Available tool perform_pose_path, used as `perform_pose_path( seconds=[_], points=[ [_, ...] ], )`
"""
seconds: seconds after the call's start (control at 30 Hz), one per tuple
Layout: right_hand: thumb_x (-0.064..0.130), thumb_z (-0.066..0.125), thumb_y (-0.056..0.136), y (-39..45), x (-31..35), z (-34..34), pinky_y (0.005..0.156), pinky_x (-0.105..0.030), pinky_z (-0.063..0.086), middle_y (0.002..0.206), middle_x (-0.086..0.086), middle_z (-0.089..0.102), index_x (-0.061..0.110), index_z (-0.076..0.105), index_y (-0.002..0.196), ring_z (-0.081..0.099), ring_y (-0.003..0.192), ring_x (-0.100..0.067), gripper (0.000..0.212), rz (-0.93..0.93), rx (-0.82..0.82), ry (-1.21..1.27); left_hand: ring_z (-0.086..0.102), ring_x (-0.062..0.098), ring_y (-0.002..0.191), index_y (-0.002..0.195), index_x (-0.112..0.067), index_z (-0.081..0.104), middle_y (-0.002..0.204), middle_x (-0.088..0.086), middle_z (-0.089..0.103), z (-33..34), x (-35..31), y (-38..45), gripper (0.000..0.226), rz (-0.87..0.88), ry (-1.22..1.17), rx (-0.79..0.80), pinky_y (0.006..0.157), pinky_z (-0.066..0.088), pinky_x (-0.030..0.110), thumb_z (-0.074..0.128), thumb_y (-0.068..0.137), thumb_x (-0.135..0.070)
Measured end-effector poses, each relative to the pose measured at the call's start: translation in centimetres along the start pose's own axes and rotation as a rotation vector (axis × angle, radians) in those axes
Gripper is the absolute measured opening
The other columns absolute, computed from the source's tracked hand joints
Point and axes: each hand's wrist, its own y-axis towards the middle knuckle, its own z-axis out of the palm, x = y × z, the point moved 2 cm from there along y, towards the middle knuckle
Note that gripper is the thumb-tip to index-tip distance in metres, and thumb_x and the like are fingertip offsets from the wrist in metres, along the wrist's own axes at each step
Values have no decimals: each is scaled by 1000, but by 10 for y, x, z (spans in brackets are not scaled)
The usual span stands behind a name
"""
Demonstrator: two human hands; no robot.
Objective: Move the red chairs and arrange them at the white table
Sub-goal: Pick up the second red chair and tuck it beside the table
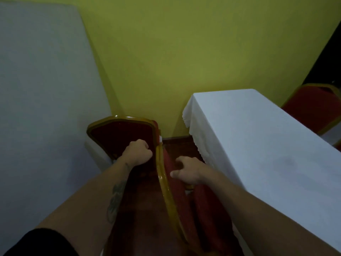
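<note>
A red chair with a gold frame stands close in front of me, its backrest seen edge-on beside the white table. My left hand is closed in a fist against the left side of that frame's top. My right hand curls over the red padding on the right side, with the thumb sticking out. A second red chair stands just beyond, its back towards me, partly hidden by my left hand. A third red chair sits at the table's far side.
A yellow wall closes the space ahead. Another white-covered table fills the left. A narrow strip of brown floor shows between the chairs and the white table's cloth edge.
</note>
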Motion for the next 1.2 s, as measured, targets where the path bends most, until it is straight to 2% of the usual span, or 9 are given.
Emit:
perform_pose_path(
  seconds=[0.07,0.13,0.3,0.47,0.63,0.8,0.9,1.03,1.2],
  points=[
    [55,63,78,14,12,-17,66,-24,46,110,8,66,28,55,135,60,83,-7,63,-58,-11,-2,59,19,86,104,-26,69,106,2,63,-13,6,5,34,-27,36,-17,73,45,31,54,75,-28],
    [55,62,76,31,22,-29,73,-31,51,115,5,66,28,56,134,61,89,-12,65,-85,-32,-22,60,24,97,122,-24,67,117,4,63,-28,12,15,48,-47,69,-60,76,45,32,54,75,-27],
    [50,64,84,90,47,-46,88,-36,48,144,-9,54,21,45,150,57,122,-29,75,-114,-55,-75,62,29,102,125,-26,65,119,6,64,-70,26,52,54,-28,150,-137,87,55,41,50,72,-27],
    [39,64,86,164,87,-56,80,-35,50,128,-6,63,15,53,138,62,105,-22,59,-117,-58,-167,60,31,105,115,-21,64,117,7,64,-100,50,118,42,98,292,-173,87,52,42,55,74,-27],
    [37,59,85,244,131,-63,92,-48,54,129,-11,59,14,48,141,59,108,-32,61,-81,-45,-351,49,32,120,136,-26,51,131,5,54,-116,84,205,66,123,419,-81,99,41,49,57,70,-31],
    [35,59,88,298,155,-55,102,-52,45,147,-17,40,16,28,155,41,131,-40,77,-17,-47,-494,56,30,99,127,-22,49,111,5,58,-110,121,257,55,76,400,106,85,44,45,58,72,-25],
    [32,61,88,333,172,-45,108,-55,40,153,-17,32,16,21,158,31,140,-40,82,-27,-36,-533,64,30,94,105,-23,64,98,3,65,-104,136,284,38,65,278,148,86,53,46,55,68,-19],
    [31,61,92,356,169,-25,103,-54,43,145,-16,41,14,27,152,41,130,-39,71,-24,-5,-471,59,28,86,88,-29,69,89,0,64,-102,140,297,31,69,249,182,89,49,49,50,66,-17],
    [27,54,98,355,159,-19,93,-49,46,131,-11,53,14,40,132,48,120,-34,39,-53,-205,-475,59,31,94,89,-29,70,93,1,64,-102,137,293,34,70,242,171,96,43,55,49,66,-16]
  ],
)
